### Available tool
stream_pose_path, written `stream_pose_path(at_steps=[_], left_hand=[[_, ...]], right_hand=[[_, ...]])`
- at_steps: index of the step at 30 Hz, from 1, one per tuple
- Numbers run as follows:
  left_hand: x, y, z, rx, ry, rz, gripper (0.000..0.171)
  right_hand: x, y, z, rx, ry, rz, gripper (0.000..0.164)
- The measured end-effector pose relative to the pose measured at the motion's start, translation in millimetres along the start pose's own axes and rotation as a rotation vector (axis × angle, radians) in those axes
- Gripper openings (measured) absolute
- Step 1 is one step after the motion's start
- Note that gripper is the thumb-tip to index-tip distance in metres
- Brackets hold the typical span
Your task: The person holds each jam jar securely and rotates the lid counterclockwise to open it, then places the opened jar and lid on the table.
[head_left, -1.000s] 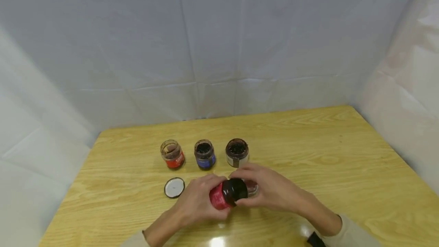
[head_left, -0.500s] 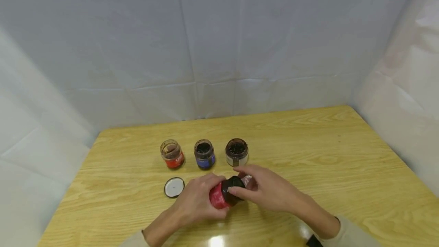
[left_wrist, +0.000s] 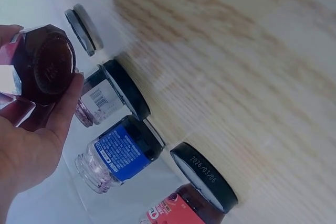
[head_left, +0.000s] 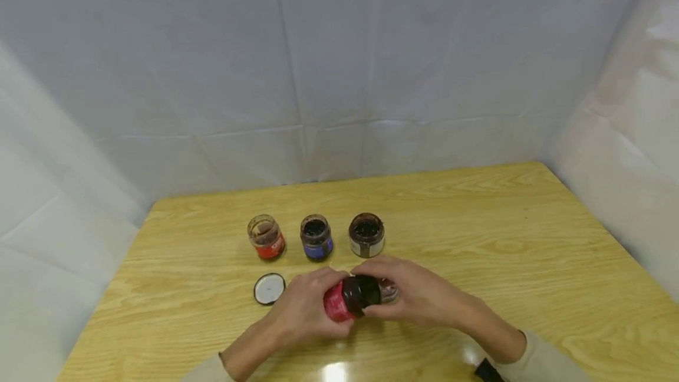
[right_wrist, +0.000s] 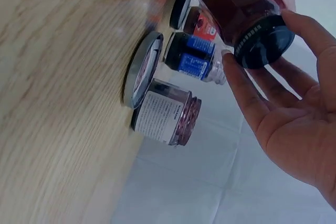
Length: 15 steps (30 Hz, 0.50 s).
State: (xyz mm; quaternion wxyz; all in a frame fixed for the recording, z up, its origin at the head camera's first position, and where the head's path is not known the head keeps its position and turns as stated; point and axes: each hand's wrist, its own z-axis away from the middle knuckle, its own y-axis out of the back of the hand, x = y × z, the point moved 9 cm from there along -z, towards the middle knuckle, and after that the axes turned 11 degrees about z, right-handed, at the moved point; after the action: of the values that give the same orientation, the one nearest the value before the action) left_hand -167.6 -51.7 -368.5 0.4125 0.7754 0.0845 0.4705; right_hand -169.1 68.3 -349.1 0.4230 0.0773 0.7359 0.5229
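Observation:
My left hand (head_left: 305, 308) grips a jar with a pinkish-red label (head_left: 338, 302), tilted over the table with its black lid (head_left: 362, 295) toward the right. The fingers and thumb of my right hand (head_left: 411, 293) hold that lid around its rim. From the right wrist camera, the dark jar body (right_wrist: 236, 6) shows above the black lid (right_wrist: 265, 43), the right hand (right_wrist: 296, 108) being curved about it. The jar's dark base (left_wrist: 53, 66) faces the left wrist camera, held by the left hand (left_wrist: 31, 150).
Behind stand three lidless jars: red-labelled (head_left: 270, 247), blue-labelled (head_left: 318, 249) and white-labelled (head_left: 367, 247). One upturned lid (head_left: 269, 289) lies left of my left hand; another lid (head_left: 389, 291) is partly covered by my right hand. White sheeting (head_left: 329, 75) rises behind the table.
My right hand's thumb crossed over the lid half a second ago and is now back at its near edge, the fingers around the rim. The jar and left hand stay nearly still.

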Motion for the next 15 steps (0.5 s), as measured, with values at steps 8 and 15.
stream_pose_path(at_steps=[8,15], left_hand=[[0.7,2.1,-0.2,0.008,-0.013,-0.006,0.057],[2.5,2.3,-0.7,0.004,-0.020,-0.012,0.053]], right_hand=[[15.1,-3.2,4.9,-0.003,-0.228,-0.051,0.079],[11.5,-4.4,1.9,-0.005,-0.226,-0.041,0.064]])
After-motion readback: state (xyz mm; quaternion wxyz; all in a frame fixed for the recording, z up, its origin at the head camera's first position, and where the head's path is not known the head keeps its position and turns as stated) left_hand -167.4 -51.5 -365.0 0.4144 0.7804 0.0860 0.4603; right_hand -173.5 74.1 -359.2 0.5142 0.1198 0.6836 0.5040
